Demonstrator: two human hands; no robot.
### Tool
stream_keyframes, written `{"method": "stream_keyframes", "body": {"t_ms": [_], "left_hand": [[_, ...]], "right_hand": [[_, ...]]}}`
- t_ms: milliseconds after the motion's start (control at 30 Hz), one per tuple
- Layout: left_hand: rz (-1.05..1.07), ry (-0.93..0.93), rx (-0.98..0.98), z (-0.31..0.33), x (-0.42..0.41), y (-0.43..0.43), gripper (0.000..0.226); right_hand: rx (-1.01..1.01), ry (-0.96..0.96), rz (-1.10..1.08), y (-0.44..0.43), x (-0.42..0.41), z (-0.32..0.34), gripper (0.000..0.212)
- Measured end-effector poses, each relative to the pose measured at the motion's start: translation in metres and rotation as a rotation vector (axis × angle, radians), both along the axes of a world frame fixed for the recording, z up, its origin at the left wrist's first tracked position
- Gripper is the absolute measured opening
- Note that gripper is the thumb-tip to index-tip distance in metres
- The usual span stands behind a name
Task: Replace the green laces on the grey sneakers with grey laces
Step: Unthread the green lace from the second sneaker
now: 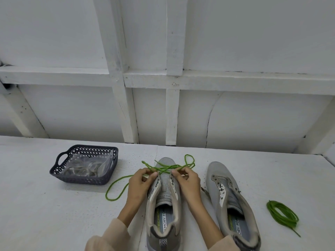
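Gently now, with the left hand (pixel 143 180) and right hand (pixel 186 180) each pinching the green lace (pixel 167 167) at the toe-end eyelets of the centre sneaker (pixel 165 194), 12 o'clock from its heel, draw one side slowly through so it slips free without snagging

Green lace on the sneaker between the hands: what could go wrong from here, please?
1. The green lace lies in crossed loops over the toe; pulling may tighten them into a knot.
2. Both the left hand and the right hand pinch the lace, and neither seems to grip the sneaker; a hard tug might drag it across the table or against the other sneaker.
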State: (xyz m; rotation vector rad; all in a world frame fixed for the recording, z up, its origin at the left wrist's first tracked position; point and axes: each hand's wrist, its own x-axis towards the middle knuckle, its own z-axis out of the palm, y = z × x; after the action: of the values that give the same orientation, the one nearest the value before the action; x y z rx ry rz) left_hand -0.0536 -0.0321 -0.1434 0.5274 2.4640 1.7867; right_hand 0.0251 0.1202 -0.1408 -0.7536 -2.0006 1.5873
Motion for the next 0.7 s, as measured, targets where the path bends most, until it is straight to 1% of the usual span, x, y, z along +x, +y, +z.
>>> {"method": "stream_keyframes", "body": {"t_ms": [67, 167, 233, 267, 333, 400, 433, 533, 567, 633, 700], "left_hand": [[-0.001, 0.014, -0.032, 0.0016, -0.0038, 0.0003, 0.009], [0.084, -0.053, 0.064, 0.0042, -0.0014, 0.0031, 0.018], [0.100, -0.072, 0.107, 0.0037, 0.0017, 0.0042, 0.019], [0.078, -0.059, 0.094, 0.0024, 0.0027, 0.0041, 0.018], [0.034, 0.002, 0.005, 0.0006, 0.0015, 0.0027, 0.014], [0.027, 0.027, -0.054, 0.0004, -0.0030, 0.0009, 0.015], [0.040, -0.001, -0.035, 0.0013, -0.0045, 0.0008, 0.016], [0.130, -0.135, 0.136, 0.0038, -0.0011, 0.0041, 0.018], [0.139, -0.144, 0.147, 0.0044, 0.0012, 0.0051, 0.018], [0.103, -0.108, 0.092, 0.0033, 0.0046, 0.0061, 0.019], [0.075, -0.042, -0.007, 0.0012, 0.0043, 0.0063, 0.016]], "right_hand": [[0.022, -0.009, 0.011, 0.0014, -0.0008, 0.0011, 0.014], [-0.077, 0.040, -0.049, 0.0029, -0.0015, -0.0047, 0.014], [-0.119, 0.064, -0.064, 0.0018, 0.0006, -0.0059, 0.013], [-0.106, 0.060, -0.053, 0.0011, 0.0017, -0.0044, 0.011], [-0.070, 0.038, -0.008, 0.0009, 0.0024, -0.0030, 0.012], [-0.041, 0.013, 0.013, 0.0009, 0.0008, -0.0026, 0.012], [-0.049, 0.020, 0.004, 0.0014, -0.0004, -0.0041, 0.012], [-0.154, 0.077, -0.069, 0.0013, -0.0005, -0.0083, 0.015], [-0.168, 0.088, -0.077, 0.0006, 0.0001, -0.0081, 0.015], [-0.142, 0.075, -0.053, -0.0016, 0.0004, -0.0049, 0.014], [-0.090, 0.050, -0.006, -0.0022, -0.0010, -0.0013, 0.010]]}}
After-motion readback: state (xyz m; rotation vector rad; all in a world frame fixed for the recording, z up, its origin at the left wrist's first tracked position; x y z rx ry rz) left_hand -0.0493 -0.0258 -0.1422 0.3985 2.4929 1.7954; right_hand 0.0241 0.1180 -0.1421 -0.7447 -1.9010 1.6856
